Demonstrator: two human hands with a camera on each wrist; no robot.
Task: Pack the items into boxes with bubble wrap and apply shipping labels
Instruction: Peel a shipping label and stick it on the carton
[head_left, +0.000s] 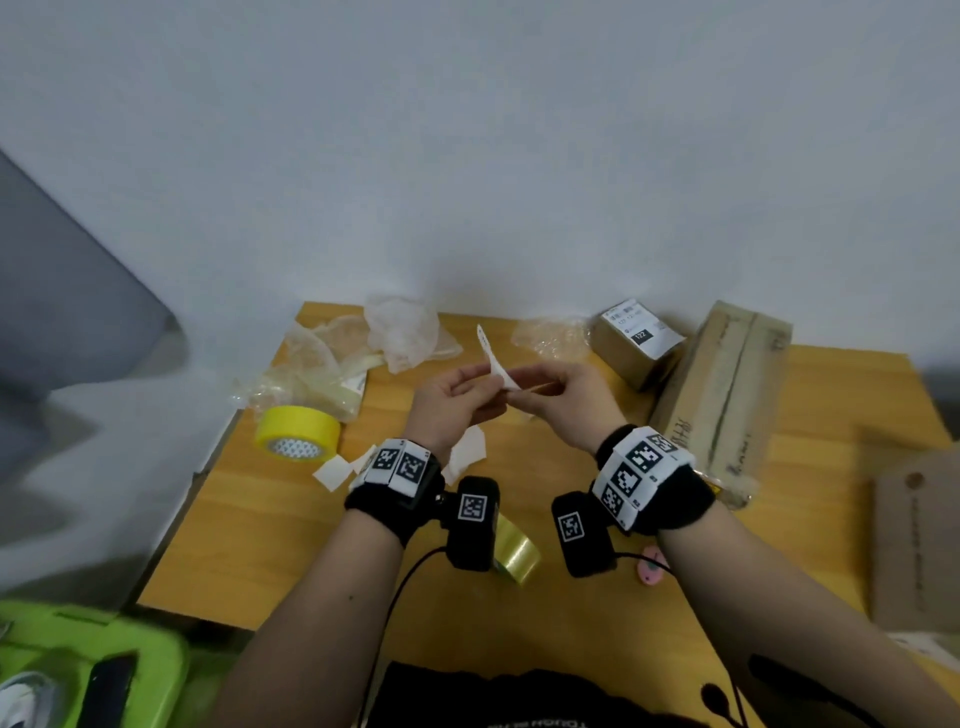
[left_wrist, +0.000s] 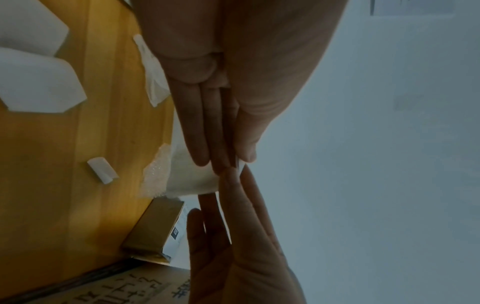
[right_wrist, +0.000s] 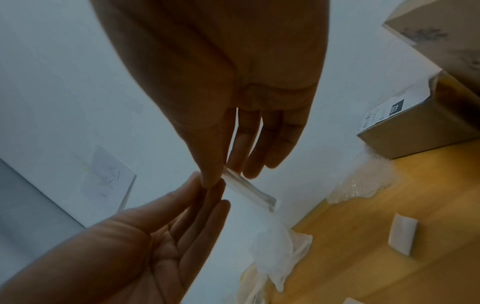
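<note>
The shipping label (head_left: 492, 358) is held in the air between both hands above the middle of the wooden table (head_left: 363, 519), a narrow white strip whose long axis rises from the fingertips up and slightly left, away from the person. The left hand (head_left: 451, 402) pinches its lower end between thumb and straight fingers, and the right hand (head_left: 558, 400) meets it there, thumb and forefinger nipping the same end, apparently to part label from backing. From that pinch, the small box (head_left: 636, 343) that already bears a printed label lies to the right and farther back, nearer the right hand, and the long box (head_left: 722, 395) lies just beyond it, right again. Spare white backing slips (head_left: 332, 473) lie near the left wrist. Whether the backing is already coming away cannot be made out; the wrist views are dim and the strip shows edge-on.
</note>
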